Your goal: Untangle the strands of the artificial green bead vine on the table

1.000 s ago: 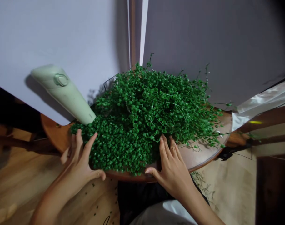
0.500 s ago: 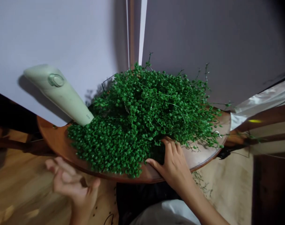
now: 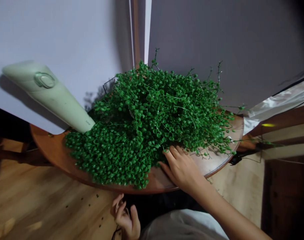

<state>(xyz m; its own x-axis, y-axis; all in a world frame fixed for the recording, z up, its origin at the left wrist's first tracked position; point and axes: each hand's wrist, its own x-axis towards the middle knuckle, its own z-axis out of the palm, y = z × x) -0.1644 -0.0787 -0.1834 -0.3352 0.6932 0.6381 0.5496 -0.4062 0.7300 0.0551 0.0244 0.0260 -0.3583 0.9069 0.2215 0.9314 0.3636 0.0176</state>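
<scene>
A mound of bushy green plants (image 3: 162, 106) with small bead-like leaves and thin stems covers the middle of a brown wooden table top (image 3: 52, 150). My right hand (image 3: 183, 170) is at the mound's front edge, fingers curled into the leaves and thumb resting near the table's rim; its fingertips are partly hidden by foliage. Below the table edge, my left hand (image 3: 127, 216) is raised palm up, fingers loosely bent and apart, with nothing visible in it. A pale green tapered device (image 3: 57, 96) with an oval button leans at the left, its narrow end against the leaves.
A pale panel (image 3: 62, 30) and a grey panel (image 3: 217, 36) meet in a corner behind the table. Translucent plastic sheeting (image 3: 272, 106) hangs at the right. Small dark bits lie on the wooden floor (image 3: 42, 193). A thin wire frame (image 3: 105, 86) sticks up behind the leaves.
My left hand has moved right and closer to my body, below the table edge. My right hand has shifted slightly up and left against the leaves. The view has shifted a little.
</scene>
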